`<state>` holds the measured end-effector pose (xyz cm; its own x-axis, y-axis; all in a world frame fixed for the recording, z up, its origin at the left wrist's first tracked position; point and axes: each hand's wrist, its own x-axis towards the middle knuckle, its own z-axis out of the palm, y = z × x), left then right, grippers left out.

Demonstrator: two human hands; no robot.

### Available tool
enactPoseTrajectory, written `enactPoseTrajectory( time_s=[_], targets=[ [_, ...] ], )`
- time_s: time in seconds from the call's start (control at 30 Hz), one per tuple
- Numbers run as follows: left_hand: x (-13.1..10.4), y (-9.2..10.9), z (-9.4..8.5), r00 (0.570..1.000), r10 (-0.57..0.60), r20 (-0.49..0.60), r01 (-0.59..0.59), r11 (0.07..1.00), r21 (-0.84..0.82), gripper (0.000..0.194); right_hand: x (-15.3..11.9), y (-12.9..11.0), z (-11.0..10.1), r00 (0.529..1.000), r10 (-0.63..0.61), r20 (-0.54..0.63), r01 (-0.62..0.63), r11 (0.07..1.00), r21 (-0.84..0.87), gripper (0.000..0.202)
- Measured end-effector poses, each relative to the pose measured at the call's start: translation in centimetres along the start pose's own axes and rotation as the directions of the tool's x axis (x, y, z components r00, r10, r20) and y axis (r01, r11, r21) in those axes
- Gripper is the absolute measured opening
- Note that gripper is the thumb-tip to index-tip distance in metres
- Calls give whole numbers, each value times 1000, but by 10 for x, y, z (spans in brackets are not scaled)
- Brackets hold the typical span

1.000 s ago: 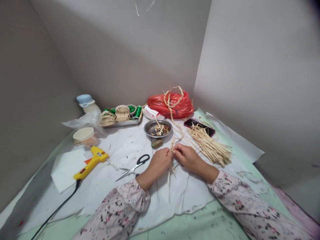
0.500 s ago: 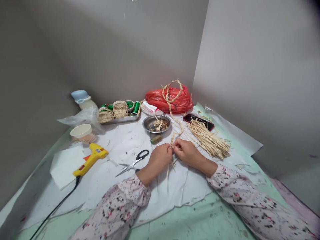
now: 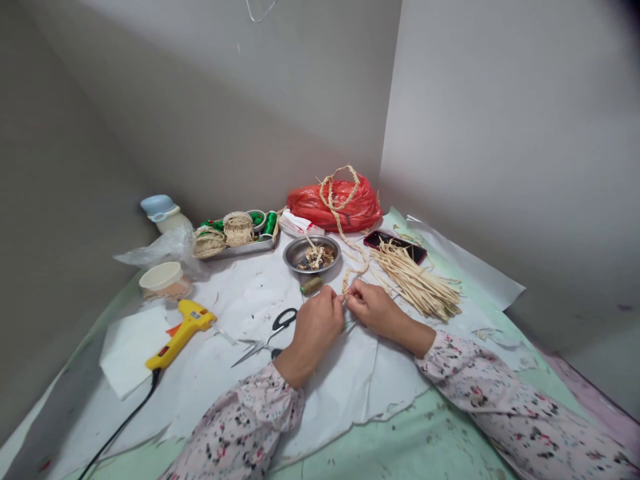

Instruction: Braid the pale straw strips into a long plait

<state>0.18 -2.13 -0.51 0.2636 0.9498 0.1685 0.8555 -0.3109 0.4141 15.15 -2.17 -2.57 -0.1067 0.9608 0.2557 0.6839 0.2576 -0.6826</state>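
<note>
A braided straw cord [image 3: 346,230] loops over a red plastic bag and runs down to my two hands. My left hand [image 3: 320,320] has its fingers closed on the cord's near end. Pinched at the same end, from the right, is my right hand [image 3: 373,307], its fingertips close to the left ones. A few thin strands show between and below the hands, partly hidden. Black-handled scissors [image 3: 267,337] lie open just left of my left hand. To the right, a bundle of loose straw strips [image 3: 420,280] partly covers a phone [image 3: 395,245].
A metal bowl [image 3: 312,255] with scraps and a thread spool [image 3: 311,286] sit beyond my hands. The red bag [image 3: 305,200] is at the back. On the left are a yellow glue gun [image 3: 180,333] with its cord, a paper cup [image 3: 165,280], a bottle [image 3: 167,215] and a tray [image 3: 245,248].
The view has tilted slightly. My left hand has turned and its knuckles have risen, while my right hand stays at the braid's end. The strands that hung below the hands are less visible.
</note>
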Motion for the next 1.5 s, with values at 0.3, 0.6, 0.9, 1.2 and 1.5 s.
enactPoseTrajectory(
  time_s=[0.3, 0.6, 0.9, 1.2, 1.5],
  targets=[
    [-3, 4, -1, 995, 92, -32, -94, 993, -71, 21, 2, 0, 0, 995, 100, -9, -96, 977, 190, 8],
    [-8, 9, -3, 987, 159, -3, -157, 979, 128, 29, 5, 2, 0, 988, 151, -10, -137, 921, 366, 10],
    [-12, 14, -1, 984, 148, 104, -170, 950, 263, 33, 9, 7, 9, 976, 216, 9, -188, 827, 529, 8],
    [-11, 15, -3, 975, 163, 151, -192, 961, 201, 36, 8, -1, 7, 963, 245, 112, -253, 676, 692, 6],
    [-14, 16, -6, 977, 202, 67, -200, 979, -23, 34, 9, 2, 6, 943, 270, 196, -316, 528, 789, 4]
  ],
)
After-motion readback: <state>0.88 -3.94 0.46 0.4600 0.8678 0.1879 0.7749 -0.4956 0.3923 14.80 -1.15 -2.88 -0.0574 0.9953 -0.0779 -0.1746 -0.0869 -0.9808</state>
